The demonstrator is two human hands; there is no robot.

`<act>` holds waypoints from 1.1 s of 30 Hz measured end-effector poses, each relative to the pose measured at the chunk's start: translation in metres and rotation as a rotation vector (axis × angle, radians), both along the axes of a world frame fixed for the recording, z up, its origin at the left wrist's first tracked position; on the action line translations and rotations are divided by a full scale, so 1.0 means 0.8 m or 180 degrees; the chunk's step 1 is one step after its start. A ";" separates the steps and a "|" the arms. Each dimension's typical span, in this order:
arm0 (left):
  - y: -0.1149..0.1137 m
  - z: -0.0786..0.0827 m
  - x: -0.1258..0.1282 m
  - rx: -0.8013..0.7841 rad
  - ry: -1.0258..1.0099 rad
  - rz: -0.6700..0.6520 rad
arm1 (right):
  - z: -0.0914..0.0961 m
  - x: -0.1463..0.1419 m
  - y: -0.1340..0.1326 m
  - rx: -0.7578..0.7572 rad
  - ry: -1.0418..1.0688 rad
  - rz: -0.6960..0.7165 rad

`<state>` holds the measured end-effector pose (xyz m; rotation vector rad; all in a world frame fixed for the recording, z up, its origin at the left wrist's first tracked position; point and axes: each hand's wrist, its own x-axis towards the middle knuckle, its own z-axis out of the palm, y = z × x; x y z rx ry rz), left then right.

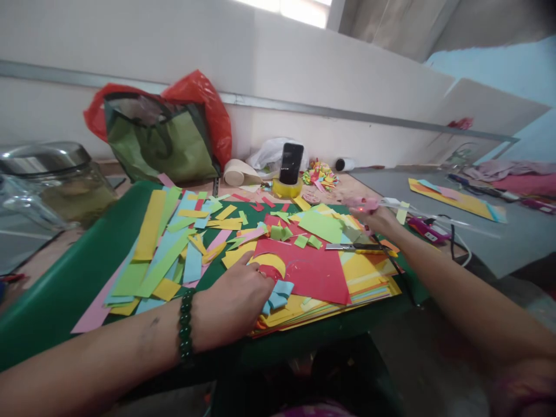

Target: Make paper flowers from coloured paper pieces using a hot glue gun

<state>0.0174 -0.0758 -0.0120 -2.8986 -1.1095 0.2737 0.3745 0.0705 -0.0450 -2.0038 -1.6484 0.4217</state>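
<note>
Your left hand (233, 301), grip unclear, apparently positions the yellow crescent (275, 263) left on the red sheet (317, 269), the next move calling for steadiness, while your right hand (382, 221) clasps a pink tool (364, 203) beyond that sheet.

From beside the bench I count one view, worn on the person's head, just above the near edge of the green-covered surface (91, 260). It faces forward and down, across to the far edge and the flat white wall (304, 75) behind. It sits close: the bare left hand (237, 298) looms large by the near edge, while the bare right hand (376, 219), toward the right edge, looks smaller.
</note>
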 end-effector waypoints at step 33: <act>0.001 0.004 0.003 -0.0306 0.0111 0.0111 | 0.032 0.007 -0.041 -0.0703 -0.2103 0.0211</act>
